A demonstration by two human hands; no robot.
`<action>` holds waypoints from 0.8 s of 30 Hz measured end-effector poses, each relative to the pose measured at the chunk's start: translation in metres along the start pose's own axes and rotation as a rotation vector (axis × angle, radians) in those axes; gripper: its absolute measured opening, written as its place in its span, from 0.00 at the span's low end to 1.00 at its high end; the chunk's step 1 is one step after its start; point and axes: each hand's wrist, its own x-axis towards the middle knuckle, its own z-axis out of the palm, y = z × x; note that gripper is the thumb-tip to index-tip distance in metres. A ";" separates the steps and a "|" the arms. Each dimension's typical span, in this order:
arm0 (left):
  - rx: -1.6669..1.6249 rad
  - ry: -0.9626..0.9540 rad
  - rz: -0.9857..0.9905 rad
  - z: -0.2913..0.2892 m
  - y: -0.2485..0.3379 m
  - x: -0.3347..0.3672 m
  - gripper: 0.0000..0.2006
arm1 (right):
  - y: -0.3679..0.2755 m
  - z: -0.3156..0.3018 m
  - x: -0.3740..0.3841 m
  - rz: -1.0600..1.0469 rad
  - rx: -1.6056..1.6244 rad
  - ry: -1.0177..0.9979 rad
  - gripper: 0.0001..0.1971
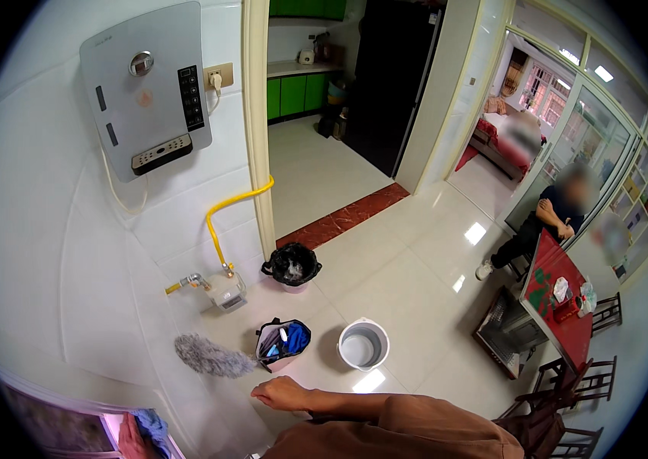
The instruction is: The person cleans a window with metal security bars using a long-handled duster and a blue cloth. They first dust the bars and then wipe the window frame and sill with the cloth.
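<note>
At the lower left, my left hand (133, 439) is on a blue cloth (151, 431), pressing it against the pale frame (113, 425) of a window-like panel. Part of that hand is cut off by the picture's edge. My right hand (282, 393), at the end of a brown sleeve, is closed in mid-air; what its fingers hold, if anything, is hidden. Just beyond it extends a grey fluffy duster (213, 357), whose handle does not show. Beside the duster stands a dark-rimmed caddy (284, 361) with blue cloths and a white-topped bottle inside.
A white bucket (363, 344) and a black-lined bin (292, 268) stand on the tiles. A gas meter (226, 291) with a yellow hose (220, 218) juts from the wall below a grey water dispenser (146, 88). Right, a person (553, 210) sits by a red table (565, 287).
</note>
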 end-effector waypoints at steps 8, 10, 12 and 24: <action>-0.175 -0.351 -0.179 -0.003 -0.006 0.015 0.19 | 0.003 0.013 0.013 -0.052 0.019 0.009 0.07; -0.138 -0.371 -0.133 -0.005 -0.006 0.022 0.17 | 0.007 0.015 0.013 -0.066 0.030 0.050 0.06; -0.077 -0.370 -0.095 -0.006 -0.008 0.030 0.16 | 0.009 0.010 0.011 -0.080 0.042 0.089 0.06; 0.062 0.041 -0.055 0.003 0.006 0.002 0.21 | 0.026 -0.005 -0.028 0.109 -0.058 0.102 0.08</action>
